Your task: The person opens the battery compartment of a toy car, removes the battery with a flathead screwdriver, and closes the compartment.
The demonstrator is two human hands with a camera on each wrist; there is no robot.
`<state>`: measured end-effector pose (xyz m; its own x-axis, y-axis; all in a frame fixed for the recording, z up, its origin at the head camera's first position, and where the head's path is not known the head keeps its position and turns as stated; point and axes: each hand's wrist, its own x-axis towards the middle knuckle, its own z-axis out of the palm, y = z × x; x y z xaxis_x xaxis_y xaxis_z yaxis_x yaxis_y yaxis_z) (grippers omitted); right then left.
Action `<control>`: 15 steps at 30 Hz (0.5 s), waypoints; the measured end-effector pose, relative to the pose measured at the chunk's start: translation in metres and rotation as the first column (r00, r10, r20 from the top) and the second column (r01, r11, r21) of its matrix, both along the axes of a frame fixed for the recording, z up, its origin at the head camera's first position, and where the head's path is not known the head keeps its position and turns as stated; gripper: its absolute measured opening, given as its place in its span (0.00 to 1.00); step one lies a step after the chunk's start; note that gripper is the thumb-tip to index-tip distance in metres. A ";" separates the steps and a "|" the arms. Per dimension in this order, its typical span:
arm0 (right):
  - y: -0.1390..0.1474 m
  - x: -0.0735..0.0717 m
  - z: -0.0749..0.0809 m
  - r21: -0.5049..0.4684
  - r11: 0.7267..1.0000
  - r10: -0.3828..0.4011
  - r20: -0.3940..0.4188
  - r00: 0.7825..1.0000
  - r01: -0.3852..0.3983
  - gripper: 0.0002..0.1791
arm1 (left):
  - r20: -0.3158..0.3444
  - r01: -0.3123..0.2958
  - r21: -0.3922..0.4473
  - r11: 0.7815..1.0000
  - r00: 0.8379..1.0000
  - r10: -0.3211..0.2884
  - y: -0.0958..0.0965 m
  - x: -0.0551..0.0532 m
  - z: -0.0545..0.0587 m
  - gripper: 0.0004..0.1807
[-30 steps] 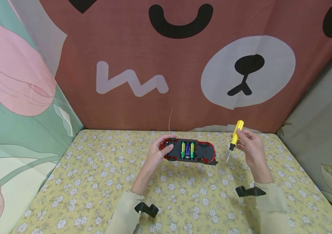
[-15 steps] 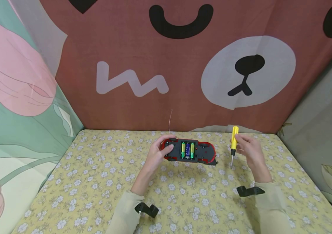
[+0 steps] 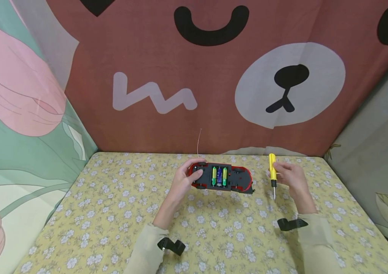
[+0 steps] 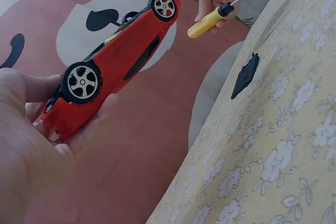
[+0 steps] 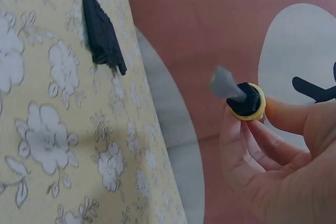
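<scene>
My left hand (image 3: 182, 178) grips one end of a red toy car (image 3: 240, 178), held above the table with its black underside facing me. Several batteries (image 3: 219, 176), green-yellow and dark blue, sit side by side in its uncovered battery compartment. In the left wrist view the red body (image 4: 123, 66) and silver-spoked wheels show. To the right of the car, apart from it, my right hand (image 3: 293, 179) pinches a yellow-handled screwdriver (image 3: 272, 167), its metal shaft pointing down. A flat black plastic cover (image 4: 245, 76) lies on the table below, mostly hidden behind the car in the head view.
The table (image 3: 118, 213) wears a yellow flowered cloth. Behind it hangs a brown curtain (image 3: 146, 129) with a bear print, and patterned fabric (image 3: 26, 114) closes off the left side. A thin wire antenna (image 3: 198, 142) rises from the car.
The screwdriver has swung in my right hand from leaning down-left to nearly upright, its handle dropping lower and leftward. My left hand and the car have stayed in place.
</scene>
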<state>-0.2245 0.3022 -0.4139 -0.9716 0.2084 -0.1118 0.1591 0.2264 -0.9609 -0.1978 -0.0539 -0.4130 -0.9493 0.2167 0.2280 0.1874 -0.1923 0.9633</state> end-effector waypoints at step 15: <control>0.008 -0.004 -0.019 0.163 0.987 -0.018 0.059 0.998 0.008 0.27 | -0.011 0.008 0.013 1.000 1.000 -0.008 0.000 0.000 -0.001 0.19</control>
